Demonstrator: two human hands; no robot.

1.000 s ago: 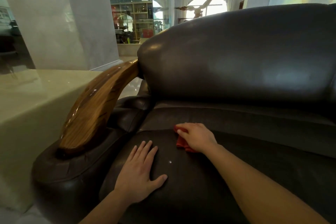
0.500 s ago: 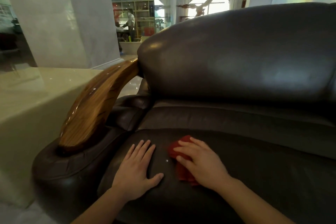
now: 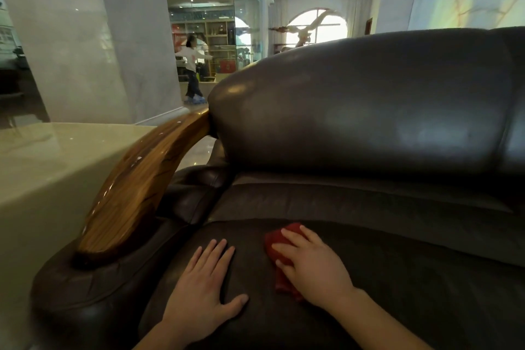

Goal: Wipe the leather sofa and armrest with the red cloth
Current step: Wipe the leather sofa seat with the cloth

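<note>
The dark brown leather sofa (image 3: 369,111) fills the right and middle of the head view. Its armrest has a glossy curved wooden top (image 3: 136,190) over a padded leather end (image 3: 85,287). My right hand (image 3: 315,264) presses flat on the red cloth (image 3: 279,247), which lies crumpled on the seat cushion (image 3: 426,293); most of the cloth is hidden under the palm. My left hand (image 3: 204,290) lies flat on the cushion to the left of the cloth, fingers spread, holding nothing.
A pale glossy stone block (image 3: 42,167) stands right beside the armrest on the left. Behind it rises a marble column (image 3: 85,37). A person (image 3: 191,68) moves across the far room beyond the glass.
My right hand slid the red cloth from the back of the seat cushion toward me. The left hand stayed in place. The view tilted up slightly, and a person appeared in the far room.
</note>
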